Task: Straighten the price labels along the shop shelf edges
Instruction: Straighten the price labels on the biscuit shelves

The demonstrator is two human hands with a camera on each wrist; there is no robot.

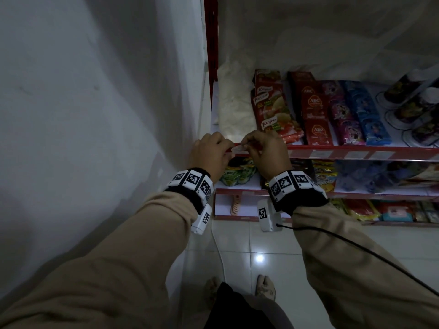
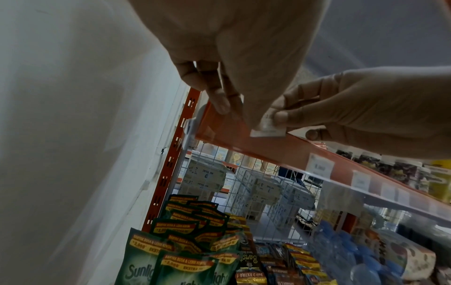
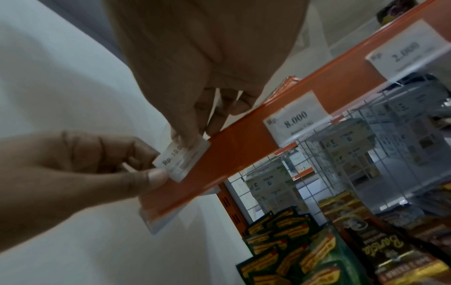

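Note:
A small white price label (image 1: 238, 148) (image 3: 180, 160) printed "Rp. 10.0…" sits at the left end of the red shelf edge strip (image 1: 332, 150) (image 2: 280, 152) (image 3: 239, 146), slanted against it. My left hand (image 1: 226, 149) (image 2: 234, 108) pinches the label's left end between thumb and fingers. Its right end is pinched by my right hand (image 1: 247, 144) (image 3: 192, 138), whose fingertips cover part of the print. Further right, other white labels (image 1: 320, 153) (image 3: 295, 119) marked "8.000" and "2.000" (image 3: 405, 56) lie flat in the strip.
A white wall (image 1: 95, 115) stands close on the left. The shelf above the strip holds a white bag (image 1: 231, 108), Royco packs (image 1: 273, 108) and ABC sachets (image 1: 313, 115). Green Sunlight sachets (image 2: 185, 250) fill the lower shelf. A black cable (image 1: 356, 245) trails from my right wrist.

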